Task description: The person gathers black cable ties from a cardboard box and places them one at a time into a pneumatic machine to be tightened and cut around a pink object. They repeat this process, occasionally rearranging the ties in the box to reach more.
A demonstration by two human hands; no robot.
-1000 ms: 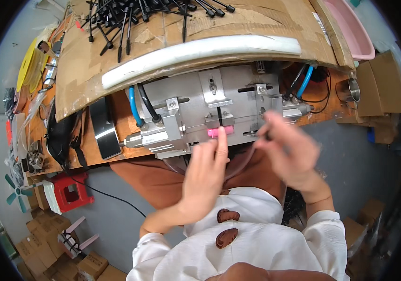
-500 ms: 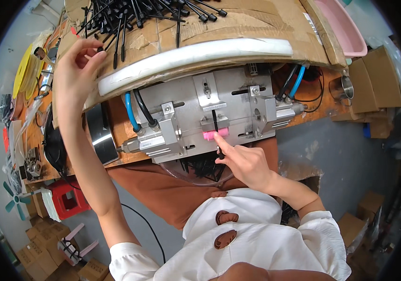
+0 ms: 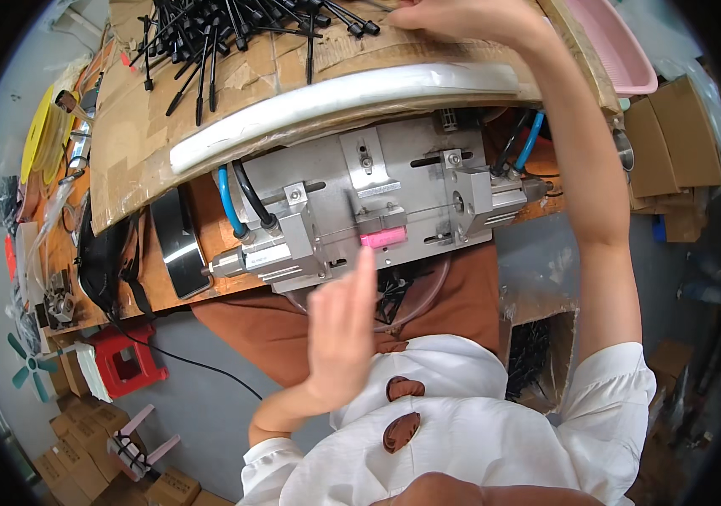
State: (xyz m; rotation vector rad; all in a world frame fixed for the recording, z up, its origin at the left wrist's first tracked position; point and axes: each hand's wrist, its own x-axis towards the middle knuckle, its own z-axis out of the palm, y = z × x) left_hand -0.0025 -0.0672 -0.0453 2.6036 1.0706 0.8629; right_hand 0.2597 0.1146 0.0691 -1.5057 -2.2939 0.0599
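A grey metal fixture (image 3: 360, 202) with blue and black hoses sits at the bench's front edge. A small pink block (image 3: 384, 239) is set in its front. My left hand (image 3: 339, 325) is raised just below it, fingers straight, with the index fingertip touching the fixture beside the pink block. It holds nothing that I can see. My right hand (image 3: 461, 18) reaches far up over the fixture and rests palm down on the cardboard sheet (image 3: 133, 126), next to a pile of black cable ties (image 3: 234, 29). Its fingers are partly cut off by the picture's edge.
A long white plastic-wrapped strip (image 3: 335, 93) lies across the cardboard above the fixture. A pink tray (image 3: 621, 51) stands at the top right, cardboard boxes (image 3: 672, 143) at the right. A black strap (image 3: 107, 253) and yellow tape rolls (image 3: 36, 135) are on the left. A red stool (image 3: 124, 363) is on the floor.
My left hand came down from the far left of the cardboard to the pink block. My right hand left the pink block and stretched up to the cable ties.
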